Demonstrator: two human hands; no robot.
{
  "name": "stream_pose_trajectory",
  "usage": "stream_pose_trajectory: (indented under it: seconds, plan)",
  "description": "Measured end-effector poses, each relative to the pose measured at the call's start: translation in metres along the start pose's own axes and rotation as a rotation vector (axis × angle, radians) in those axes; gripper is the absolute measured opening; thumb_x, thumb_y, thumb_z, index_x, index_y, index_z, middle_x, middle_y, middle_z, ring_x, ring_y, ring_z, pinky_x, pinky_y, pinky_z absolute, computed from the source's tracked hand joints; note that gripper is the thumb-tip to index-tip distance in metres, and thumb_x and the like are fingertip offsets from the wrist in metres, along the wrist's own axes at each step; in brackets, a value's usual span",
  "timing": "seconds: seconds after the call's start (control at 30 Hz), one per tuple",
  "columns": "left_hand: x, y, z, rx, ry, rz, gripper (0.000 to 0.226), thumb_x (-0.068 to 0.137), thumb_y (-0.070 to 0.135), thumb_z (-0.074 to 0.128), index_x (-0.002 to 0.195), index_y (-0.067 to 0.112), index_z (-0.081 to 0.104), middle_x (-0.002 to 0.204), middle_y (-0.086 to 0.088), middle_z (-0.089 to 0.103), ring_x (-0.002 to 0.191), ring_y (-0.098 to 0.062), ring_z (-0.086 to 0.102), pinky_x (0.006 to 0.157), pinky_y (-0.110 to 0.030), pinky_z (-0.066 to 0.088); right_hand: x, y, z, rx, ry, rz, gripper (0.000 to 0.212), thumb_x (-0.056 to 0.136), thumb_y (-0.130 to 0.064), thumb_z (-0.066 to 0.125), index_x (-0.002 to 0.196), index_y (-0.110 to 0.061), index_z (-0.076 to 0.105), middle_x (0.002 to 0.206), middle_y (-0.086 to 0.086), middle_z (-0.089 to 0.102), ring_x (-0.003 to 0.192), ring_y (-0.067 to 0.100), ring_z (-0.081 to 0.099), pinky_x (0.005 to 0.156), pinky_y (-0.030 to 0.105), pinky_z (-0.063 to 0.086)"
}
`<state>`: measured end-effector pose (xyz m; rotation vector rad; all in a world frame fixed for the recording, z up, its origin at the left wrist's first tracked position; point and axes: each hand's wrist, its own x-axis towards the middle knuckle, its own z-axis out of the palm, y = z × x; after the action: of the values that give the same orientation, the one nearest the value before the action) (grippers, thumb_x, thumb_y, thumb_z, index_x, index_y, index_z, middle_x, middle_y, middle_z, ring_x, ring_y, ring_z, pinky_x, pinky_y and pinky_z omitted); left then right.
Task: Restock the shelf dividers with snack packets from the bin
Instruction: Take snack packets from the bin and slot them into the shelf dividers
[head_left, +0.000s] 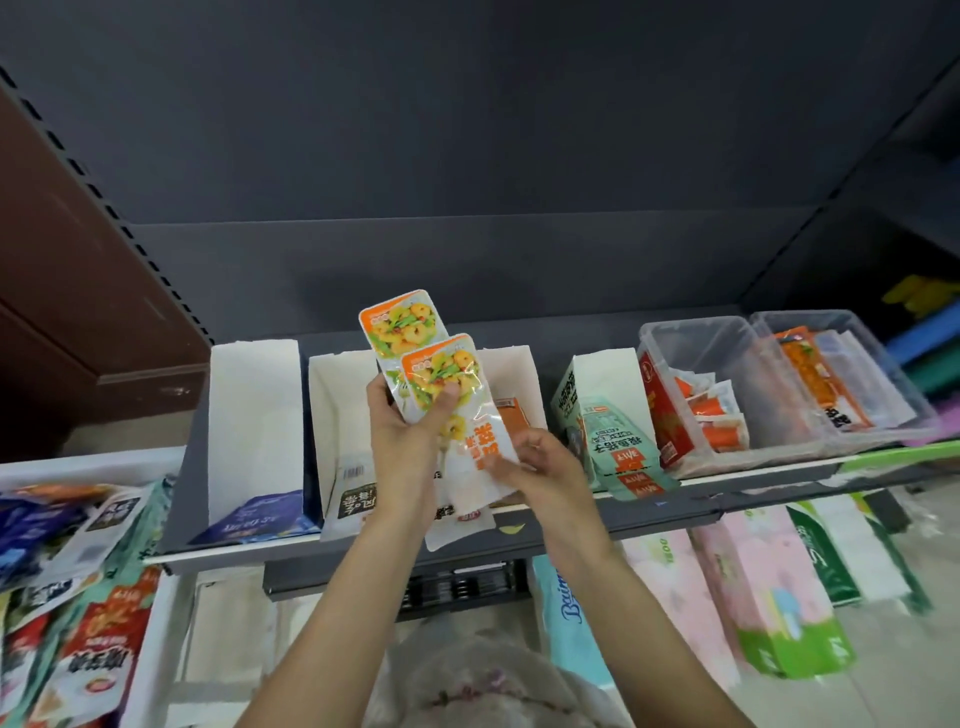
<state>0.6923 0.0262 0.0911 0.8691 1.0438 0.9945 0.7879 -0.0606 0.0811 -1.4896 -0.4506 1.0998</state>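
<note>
Down at the bottom edge we get pale patterned fabric (483, 680), blurred and cut off. Above it, our left hand (402, 436) has fingers and thumb clamped on two orange-and-white snack packets (415, 353), fanned upright over the white paper dividers (254, 415) on the grey shelf (675, 514). Our right hand (535, 462) pinches the smeared lower edge of a third packet (483, 457); its fingertips blur, so we cannot tell more. Left, the bin (78, 571) of packets is cropped by the frame.
</note>
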Motion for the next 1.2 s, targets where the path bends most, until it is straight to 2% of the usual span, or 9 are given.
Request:
stream_pose_trajectory:
  seconds: [0.1,0.17,0.33,0.43,0.6,0.77,0.93,1.03,1.2]
  plan:
    - [0.005,0.003,-0.005,0.031,-0.018,0.013,0.032,0.09,0.024,0.063,0.12,0.02,0.051,0.115,-0.002,0.068,0.103,-0.022,0.066,0.09,-0.049,0.053,0.001,-0.009,-0.019,0.274,0.191,-0.033,0.016,0.081,0.0,0.066,0.088,-0.014,0.067,0.091,0.0,0.073,0.086,0.019,0.069,0.058,0.031,0.055]
    - [0.007,0.004,-0.012,0.045,-0.02,0.012,0.028,0.094,0.025,0.058,0.12,0.021,0.052,0.112,0.0,0.069,0.094,-0.015,0.07,0.078,-0.038,0.058,0.0,-0.02,-0.034,0.342,0.289,-0.177,0.017,0.086,-0.001,0.061,0.087,-0.016,0.068,0.085,-0.004,0.074,0.081,0.013,0.07,0.062,0.026,0.055]
    - [0.01,0.005,-0.034,0.183,-0.012,0.026,0.027,0.094,0.022,0.057,0.121,0.022,0.055,0.107,0.007,0.068,0.082,0.0,0.068,0.056,-0.013,0.051,0.007,-0.035,-0.053,-0.358,0.304,-0.583,0.01,0.094,-0.01,0.056,0.098,-0.016,0.063,0.084,-0.025,0.068,0.085,-0.008,0.064,0.068,0.01,0.049]
    - [0.01,0.005,-0.042,0.23,-0.025,-0.001,0.026,0.093,0.02,0.058,0.12,0.02,0.057,0.107,0.005,0.068,0.081,0.0,0.068,0.055,-0.01,0.049,0.027,-0.028,-0.047,-0.666,0.309,-0.657,0.016,0.096,-0.02,0.053,0.108,-0.016,0.063,0.089,-0.013,0.068,0.082,-0.001,0.064,0.067,0.009,0.048]
    - [0.009,0.006,-0.045,0.259,-0.049,-0.028,0.024,0.093,0.017,0.058,0.117,0.016,0.058,0.098,0.008,0.068,0.071,0.005,0.067,0.052,-0.009,0.047,0.066,0.0,-0.03,-1.13,0.125,-0.779,0.02,0.094,-0.014,0.053,0.11,-0.017,0.065,0.096,0.001,0.071,0.088,0.018,0.063,0.076,0.039,0.054]
    - [0.011,0.007,-0.048,0.272,-0.036,-0.046,0.022,0.093,0.017,0.059,0.114,0.017,0.059,0.1,0.007,0.068,0.078,0.0,0.066,0.055,-0.011,0.05,0.065,0.018,-0.029,-1.308,-0.175,-0.672,0.032,0.086,-0.01,0.049,0.113,-0.015,0.067,0.113,0.0,0.068,0.108,0.021,0.058,0.096,0.044,0.045]
    - [0.009,-0.001,-0.037,0.231,-0.052,-0.055,0.033,0.085,0.014,0.068,0.117,0.013,0.056,0.107,0.0,0.069,0.087,-0.007,0.068,0.06,-0.017,0.055,0.03,0.011,-0.028,-0.832,-0.114,-0.422,0.029,0.097,-0.016,0.049,0.124,-0.018,0.06,0.127,-0.005,0.06,0.117,0.008,0.054,0.101,0.024,0.042]
    - [0.002,-0.012,-0.016,0.215,-0.106,-0.039,0.043,0.081,0.008,0.073,0.117,0.015,0.051,0.109,0.001,0.068,0.096,-0.009,0.067,0.07,-0.02,0.056,0.0,0.002,-0.008,-0.242,0.01,-0.156,0.023,0.087,-0.031,0.059,0.109,-0.022,0.062,0.107,-0.004,0.07,0.096,0.013,0.067,0.082,0.027,0.055]
    - [-0.007,-0.024,0.013,0.276,-0.3,-0.057,0.024,0.088,0.022,0.066,0.108,0.021,0.053,0.101,0.007,0.067,0.093,-0.005,0.066,0.069,-0.014,0.051,-0.011,-0.001,-0.008,0.212,0.271,-0.036,0.015,0.086,-0.006,0.064,0.101,-0.006,0.062,0.095,0.008,0.071,0.085,0.022,0.069,0.072,0.036,0.056]
